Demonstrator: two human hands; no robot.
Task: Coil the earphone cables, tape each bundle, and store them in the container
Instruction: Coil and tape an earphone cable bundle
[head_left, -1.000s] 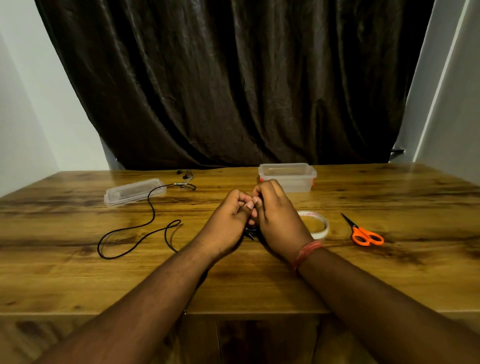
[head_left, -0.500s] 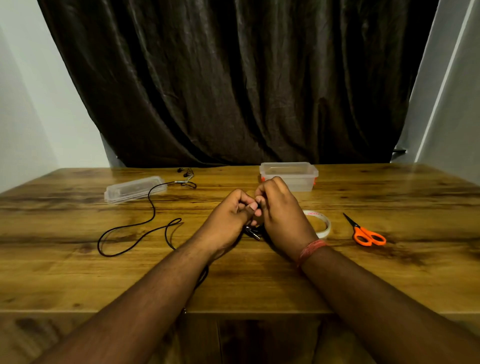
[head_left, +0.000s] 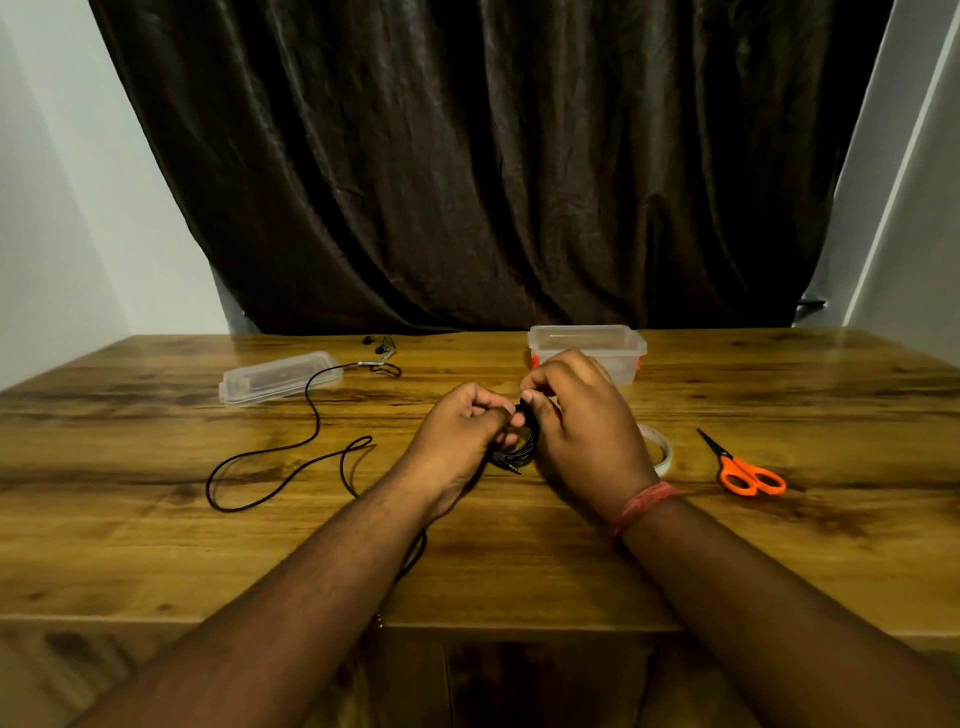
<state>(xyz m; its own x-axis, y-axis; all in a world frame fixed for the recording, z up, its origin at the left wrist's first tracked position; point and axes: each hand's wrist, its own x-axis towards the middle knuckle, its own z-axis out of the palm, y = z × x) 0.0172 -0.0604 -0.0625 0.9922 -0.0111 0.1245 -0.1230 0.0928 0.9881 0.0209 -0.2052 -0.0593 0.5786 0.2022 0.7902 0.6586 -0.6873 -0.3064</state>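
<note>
A coiled black earphone bundle (head_left: 523, 446) hangs between my hands above the table's middle, its plug poking out at the bottom. My left hand (head_left: 460, 441) grips the coil's left side with curled fingers. My right hand (head_left: 582, 426) pinches the coil's top and right side. A second black earphone cable (head_left: 291, 449) lies loose on the table to the left, its earbuds near the back. The clear container (head_left: 587, 340) stands open behind my right hand. A white tape roll (head_left: 662, 454) lies partly hidden by my right wrist.
Orange-handled scissors (head_left: 748, 475) lie on the right. The container's clear lid (head_left: 278, 375) rests at the back left. The wooden table (head_left: 805, 545) ends at a front edge near my forearms; a dark curtain hangs behind it.
My hands have drawn slightly apart and lifted, so the coiled bundle between them shows more. The loose cable, tape and scissors have not moved.
</note>
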